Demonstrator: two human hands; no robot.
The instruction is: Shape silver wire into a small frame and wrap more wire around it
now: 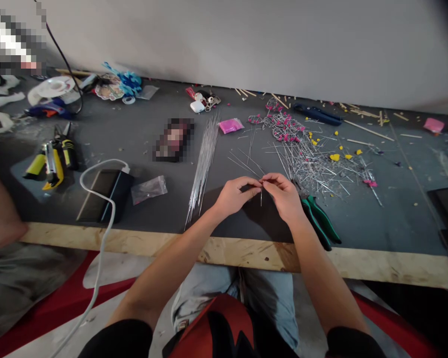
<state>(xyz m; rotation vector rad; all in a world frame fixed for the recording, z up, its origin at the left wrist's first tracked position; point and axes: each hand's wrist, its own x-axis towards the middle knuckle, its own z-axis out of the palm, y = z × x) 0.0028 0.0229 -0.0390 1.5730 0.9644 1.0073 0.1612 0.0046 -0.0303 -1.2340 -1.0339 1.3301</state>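
My left hand (238,196) and my right hand (282,195) meet over the table's front part, fingertips pinched together around a thin metal wire (261,199) whose end points down. Whether anything else sits between the fingers is hidden. Several loose wires (246,163) lie just beyond the fingertips. Left of my hands is a long bundle of straight wires (205,159). Beside my right wrist lie pliers with green handles (319,221). Behind them spreads a pile of cut wire pieces (321,169), with wire shapes dotted in pink (283,124) at its back.
A pink packet (230,126) lies behind the bundle. Leftward are a small plastic bag (149,190), a power bank (104,195) with a white cable (103,243), and yellow-black tools (52,161). Another person's arm (2,209) rests at the left edge. A dark blue cutter (317,114) lies near the wall.
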